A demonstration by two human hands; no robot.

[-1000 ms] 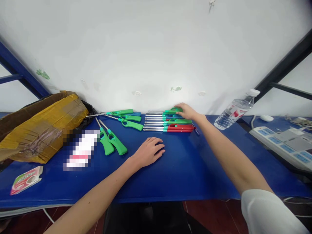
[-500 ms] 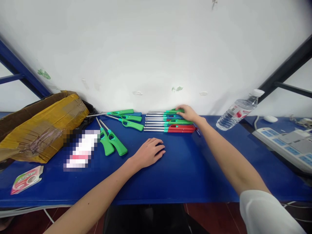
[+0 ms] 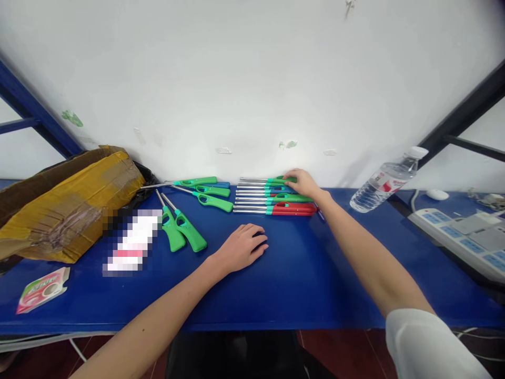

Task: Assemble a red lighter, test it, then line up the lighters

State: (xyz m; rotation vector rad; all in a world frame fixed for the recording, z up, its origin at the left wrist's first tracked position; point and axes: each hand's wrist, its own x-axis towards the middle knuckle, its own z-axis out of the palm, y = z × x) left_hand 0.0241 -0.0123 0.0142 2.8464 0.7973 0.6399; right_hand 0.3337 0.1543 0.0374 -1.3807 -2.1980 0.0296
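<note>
My right hand (image 3: 303, 183) is at the back of a row of long-necked gas lighters, its fingers closed on the handle of the rearmost green lighter (image 3: 276, 180). Part of that handle is hidden under the fingers. The row lies side by side with metal tubes pointing left; a red lighter (image 3: 294, 209) forms its front edge. My left hand (image 3: 242, 247) rests palm down on the blue table (image 3: 276, 295), fingers spread and holding nothing. Left of it lie two green lighters (image 3: 191, 234), and behind these several more green lighters (image 3: 215, 202) are loosely fanned.
A taped cardboard box (image 3: 74, 205) stands at the left, near a torn pink-green card (image 3: 43, 289) and a blurred white patch. At the right are a water bottle (image 3: 384, 181) and a white power strip (image 3: 453, 231). The wall (image 3: 252, 79) rises behind the table.
The rearmost green lighter has slid very slightly to the right under my right hand. My left hand stays in place.
</note>
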